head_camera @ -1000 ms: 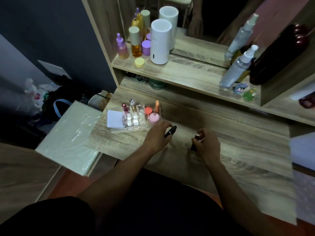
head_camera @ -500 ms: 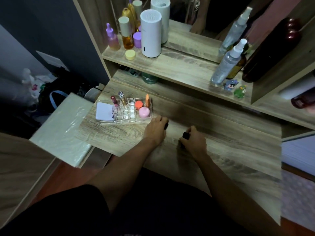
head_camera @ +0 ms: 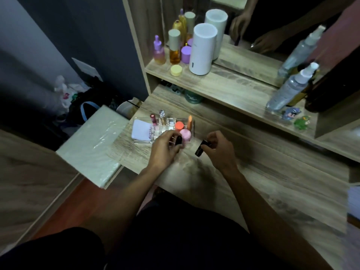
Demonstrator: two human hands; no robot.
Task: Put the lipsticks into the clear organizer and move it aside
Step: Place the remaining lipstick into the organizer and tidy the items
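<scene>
Spreading across most of the view, the wooden dressing table carries a shelf and mirror behind. Near its left end sits the clear organizer, already holding a red-capped tube, an orange-capped jar, a pink-capped jar and a slim orange stick.

The left hand is closed around a black lipstick, held right at the organizer's front edge beside the pink jar. The right hand is pinched on a second black lipstick, tilted and lifted off the table, just to the right of the organizer.

The step in hand looks like slotting both lipsticks — the left one first, since it is closest. To do it well, I would stand the tube upright over a free cell, lower it straight and let go only once it seats; the pink jar crowds that corner and a sideways nudge could tip it. The right hand should wait its turn rather than reach across.

A white card lies in the organizer's left part with dark red lettering along one edge — too blurred to read. A green jar under the shelf bears pale writing, also unreadable.
</scene>
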